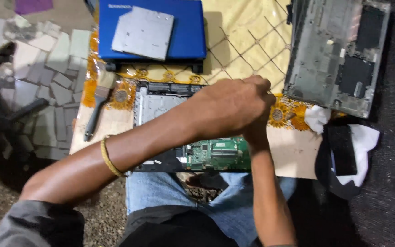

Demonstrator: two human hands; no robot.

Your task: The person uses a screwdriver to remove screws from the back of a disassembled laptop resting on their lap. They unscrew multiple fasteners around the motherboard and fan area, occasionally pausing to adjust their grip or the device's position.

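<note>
Nearest the camera: blue-jeaned lap, and on it the near edge of an opened laptop base with a green circuit board (216, 153) exposed. It lies partly on the lap, partly on a yellow floral-patterned cloth (252, 41) spread on the floor.

The left hand (229, 107), a gold bangle (108, 158) on its wrist, reaches across from the left and sits right over the middle-right of the base, fingers curled into a closed fist. Whether it grips anything can't be told. The right hand is almost wholly hidden under the left; only its forearm (264, 183) shows, rising from the near edge. Can't tell its finger state. Both hands meet above the board's right end, so the work spot lies directly beneath the fingers; the base's long axis runs left-right.

Left of the base, by the cloth's left edge: a dark-handled paintbrush (96, 110), handle pointing toward the near side. Right side: white crumpled tissue (317, 118) and a black rectangular block on white paper (344, 151).

Far side: closed blue laptop (188, 36) with a grey flat square drive (143, 33) on top; far right, a grey stripped laptop shell (334, 55), cut off by the frame's top edge.
</note>
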